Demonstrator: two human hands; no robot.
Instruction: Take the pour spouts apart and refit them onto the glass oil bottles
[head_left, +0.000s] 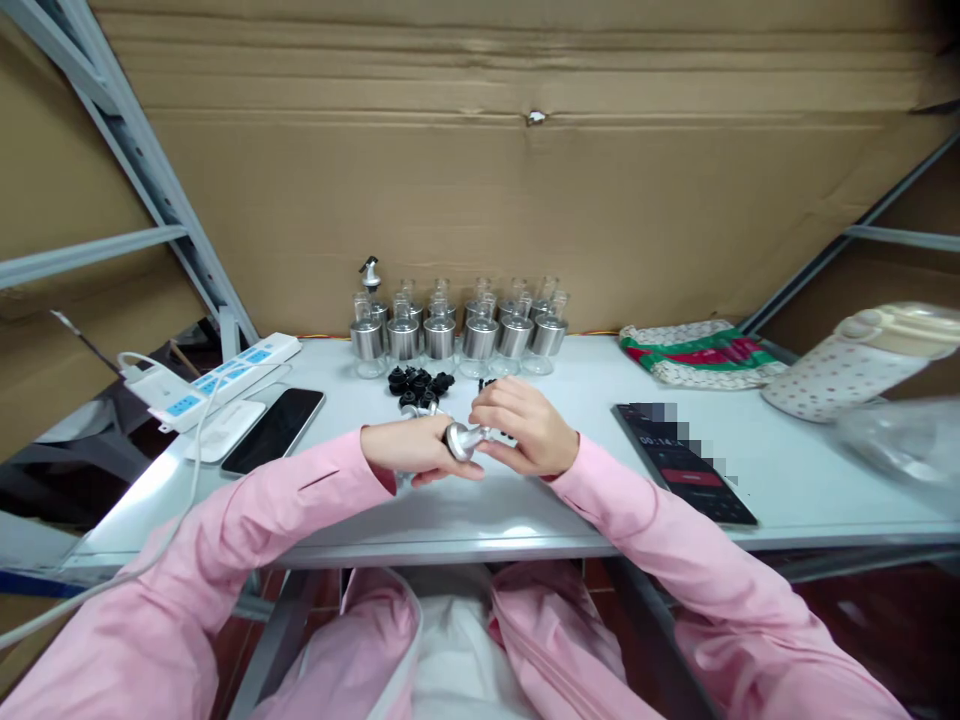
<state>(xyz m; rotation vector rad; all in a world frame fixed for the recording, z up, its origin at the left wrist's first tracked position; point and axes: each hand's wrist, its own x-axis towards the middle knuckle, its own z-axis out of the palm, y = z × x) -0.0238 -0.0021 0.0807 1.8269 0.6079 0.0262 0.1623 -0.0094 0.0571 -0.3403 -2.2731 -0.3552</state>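
My left hand is closed round a small glass bottle with a silver metal collar, held on its side just above the white table. My right hand pinches the neck end of that same bottle, fingers curled over it. Both arms wear pink sleeves. Just beyond my hands lies a heap of black pourer caps. Behind the heap stand several matching bottles in rows, and one at the back left carries a fitted pourer spout.
At the left lie a white power strip with a cable, a white pad and a dark phone. To the right sit a phone with a timer, a folded cloth, a spotted flask and clear plastic. Cardboard walls the back.
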